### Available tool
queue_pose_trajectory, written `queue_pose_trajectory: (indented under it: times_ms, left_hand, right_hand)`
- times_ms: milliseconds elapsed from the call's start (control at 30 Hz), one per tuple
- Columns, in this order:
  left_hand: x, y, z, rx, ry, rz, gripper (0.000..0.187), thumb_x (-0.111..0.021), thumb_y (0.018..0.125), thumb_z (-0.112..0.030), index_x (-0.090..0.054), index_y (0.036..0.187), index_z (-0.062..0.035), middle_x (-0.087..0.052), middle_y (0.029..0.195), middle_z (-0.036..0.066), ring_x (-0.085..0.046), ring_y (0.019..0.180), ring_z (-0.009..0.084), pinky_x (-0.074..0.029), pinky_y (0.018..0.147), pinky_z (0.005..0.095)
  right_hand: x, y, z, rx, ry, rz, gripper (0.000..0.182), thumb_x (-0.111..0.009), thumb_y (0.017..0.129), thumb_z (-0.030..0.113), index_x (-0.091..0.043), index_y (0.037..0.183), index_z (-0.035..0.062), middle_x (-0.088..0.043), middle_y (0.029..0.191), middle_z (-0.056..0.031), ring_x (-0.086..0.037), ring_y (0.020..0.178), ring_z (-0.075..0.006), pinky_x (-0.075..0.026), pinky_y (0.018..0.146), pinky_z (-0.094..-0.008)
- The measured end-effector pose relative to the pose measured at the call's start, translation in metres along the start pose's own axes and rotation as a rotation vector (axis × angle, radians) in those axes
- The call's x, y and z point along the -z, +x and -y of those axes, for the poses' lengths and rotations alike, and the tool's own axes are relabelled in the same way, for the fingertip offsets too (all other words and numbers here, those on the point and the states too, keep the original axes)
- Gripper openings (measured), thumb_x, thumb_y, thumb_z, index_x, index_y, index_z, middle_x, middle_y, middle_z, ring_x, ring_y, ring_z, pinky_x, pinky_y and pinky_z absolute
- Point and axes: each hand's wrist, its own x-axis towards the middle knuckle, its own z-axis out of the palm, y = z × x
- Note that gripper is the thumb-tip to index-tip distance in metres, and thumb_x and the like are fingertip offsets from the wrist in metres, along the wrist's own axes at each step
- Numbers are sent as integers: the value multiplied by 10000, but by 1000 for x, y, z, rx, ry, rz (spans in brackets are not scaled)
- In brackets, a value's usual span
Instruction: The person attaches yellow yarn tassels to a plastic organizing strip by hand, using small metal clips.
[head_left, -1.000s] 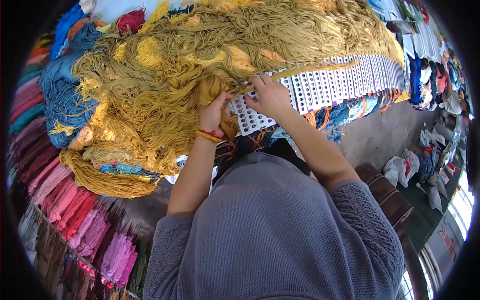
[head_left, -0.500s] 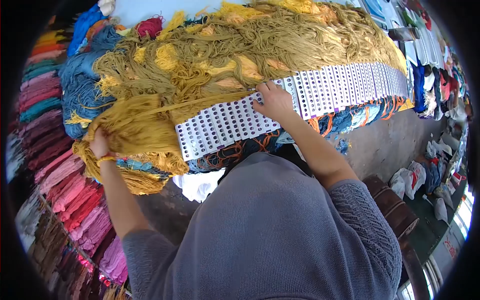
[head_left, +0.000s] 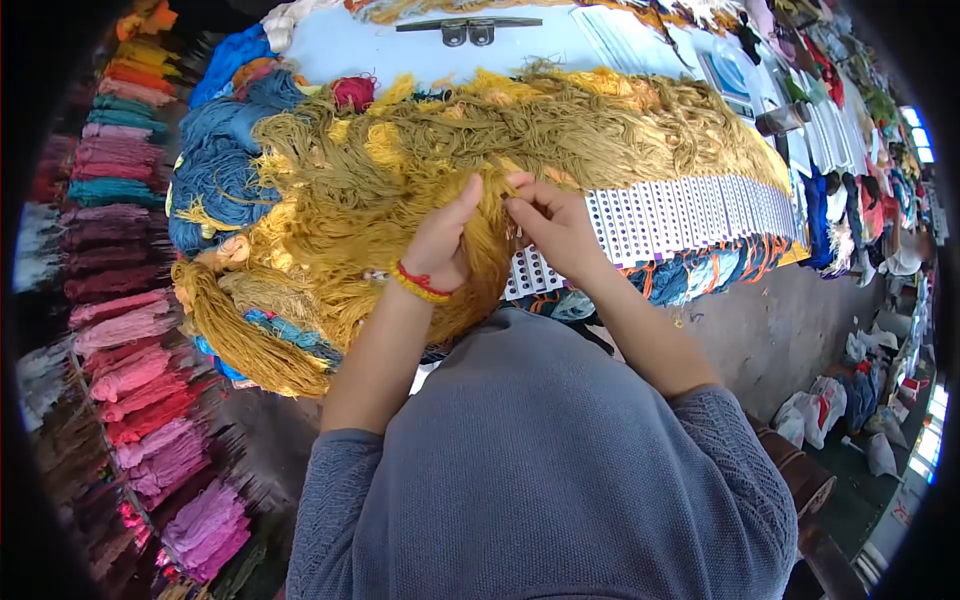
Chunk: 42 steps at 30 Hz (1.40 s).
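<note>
A large bundle of mustard-yellow thread [head_left: 370, 245] lies across the left part of the punched white cards [head_left: 660, 215]. My left hand [head_left: 443, 240], with a red and yellow band at the wrist, is wrapped round the bundle's right end, thumb up. Just right of it, my right hand [head_left: 550, 225] pinches some strands of the same thread between thumb and fingers. Behind both hands, olive and yellow thread [head_left: 540, 130] is heaped along the table. A twisted mustard hank [head_left: 240, 335] hangs over the table's near left edge.
Blue thread [head_left: 225, 170] is piled at the table's left end. Farther left hang rows of coloured skeins [head_left: 120, 225]. A black clip [head_left: 468, 30] lies on the pale tabletop [head_left: 370, 45] at the back. Plastic bags [head_left: 815, 410] sit on the floor at right.
My left hand has moved right and up from the far left, bringing the mustard bundle over the cards. My right hand has stayed near the same place. The view has shifted slightly.
</note>
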Motion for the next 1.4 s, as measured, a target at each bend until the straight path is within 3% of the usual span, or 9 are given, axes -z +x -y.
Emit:
queue_pose_trajectory:
  times_ms: [33, 100, 167, 233, 333, 600, 1100, 1200, 1400]
  left_hand:
    - [-2, -7, -5, -10, -31, 7, 486, -294, 916, -364, -394, 1206, 14, -508, 1078, 93, -500, 956, 171, -420, 831, 319]
    - [-5, -13, -10, -39, -68, 16, 460, -254, 926, -335, -418, 1165, 22, -504, 1089, 114, -525, 936, 195, -421, 841, 335]
    - [-11, -18, -11, -82, -84, -28, 444, -269, 925, -321, -420, 1164, 21, -503, 1096, 113, -529, 935, 195, -426, 835, 332]
    - [-10, -22, -10, -123, -105, -73, 428, -283, 923, -306, -421, 1162, 20, -501, 1103, 111, -533, 934, 194, -430, 829, 330]
    - [2, -29, -8, -151, 36, -36, 399, -311, 917, -275, -399, 1180, 11, -481, 1151, 114, -509, 1001, 204, -452, 795, 332]
    - [-8, -42, -7, -267, 275, -221, 343, -531, 806, -51, -472, 1139, 4, -594, 899, 60, -563, 785, 126, -459, 701, 254]
    - [-21, -42, 1, -384, 380, -216, 451, -547, 791, 0, -396, 1215, 11, -569, 790, 41, -539, 667, 104, -454, 612, 225]
    - [-16, -42, 2, -349, 339, -206, 486, -553, 781, 9, -380, 1235, -10, -570, 823, 33, -535, 732, 92, -454, 658, 231]
    - [-21, -41, -1, -378, 334, -242, 409, -537, 793, -2, -429, 1186, 18, -571, 787, 36, -550, 684, 95, -462, 626, 230]
  right_hand:
    - [-3, -3, 7, 8, -3, 4, 116, -516, 831, 107, -557, 871, 6, -509, 646, 24, -465, 536, -45, -390, 492, -184]
    - [-8, -9, 19, -64, 168, 19, 133, -530, 817, 94, -544, 853, -33, -508, 1049, -5, -455, 527, -42, -391, 491, -179]
    - [-12, -13, 25, -86, 191, 33, 119, -528, 816, 85, -544, 871, -19, -550, 943, -15, -457, 523, -41, -384, 479, -176]
    - [-14, -17, 28, -114, 215, 59, 118, -521, 822, 86, -550, 909, 11, -536, 664, 2, -472, 515, -55, -361, 472, -175]
    - [-21, -21, 26, -129, 210, 77, 122, -525, 826, 94, -553, 909, 9, -561, 682, -16, -472, 515, -59, -368, 479, -179]
    - [-26, -34, 24, -69, 111, 90, 140, -521, 841, 111, -554, 911, -5, -600, 739, -60, -519, 555, -76, -421, 524, -196]
    - [-24, -41, 23, -65, 161, 54, 106, -518, 836, 98, -534, 855, -4, -585, 733, -44, -540, 588, -71, -457, 545, -197]
    - [-21, -40, 20, -46, 134, 57, 100, -511, 838, 92, -534, 846, -5, -583, 735, -44, -535, 588, -69, -450, 539, -193]
    - [-19, -41, 20, -28, 132, 34, 82, -522, 826, 83, -534, 818, 2, -580, 721, -40, -528, 570, -66, -437, 523, -186]
